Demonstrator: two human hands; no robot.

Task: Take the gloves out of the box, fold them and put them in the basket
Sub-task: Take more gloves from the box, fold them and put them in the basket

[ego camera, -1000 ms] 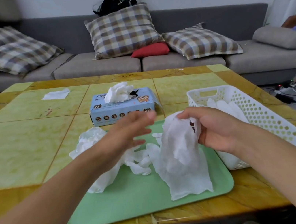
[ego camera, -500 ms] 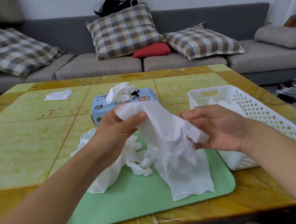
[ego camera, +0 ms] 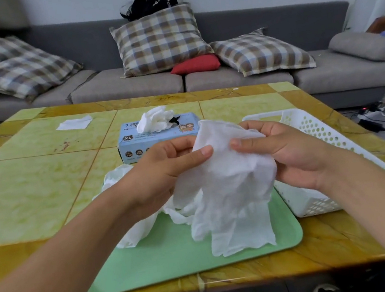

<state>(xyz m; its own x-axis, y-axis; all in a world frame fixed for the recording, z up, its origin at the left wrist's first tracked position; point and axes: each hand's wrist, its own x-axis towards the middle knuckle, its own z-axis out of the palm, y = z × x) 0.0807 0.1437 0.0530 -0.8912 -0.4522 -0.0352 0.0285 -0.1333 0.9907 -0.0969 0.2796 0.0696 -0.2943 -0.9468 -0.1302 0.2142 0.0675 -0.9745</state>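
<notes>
Both hands raised over tray (ego camera: 173, 261), pinching same glove (ego camera: 228, 190) by upper edge
Left hand (ego camera: 163, 172): thumb on near face of glove, fingers curled behind it; closed on glove
Right hand (ego camera: 285, 154): thumb pressed on near face, fingers wrapped behind; closed on glove
Thumbs close together, not touching
Glove white, thin, crumpled; hangs down from grip, lower end lying on tray near its right front corner
More loose gloves (ego camera: 134, 229) heaped on left part of tray and spilling off its far left edge, partly hidden behind left wrist
Box (ego camera: 133, 139) light blue, marked XL, on counter (ego camera: 30, 190) just behind left hand; white glove bunch (ego camera: 155, 121) sticking up out of top slot
Basket (ego camera: 308, 123) white, perforated, right of tray and touching its right edge; mostly hidden by right hand and forearm, contents not discernible
Small white sheet (ego camera: 74, 124) flat on far left of counter, well apart from box
Sofa (ego camera: 238, 76) with checked cushions beyond counter
</notes>
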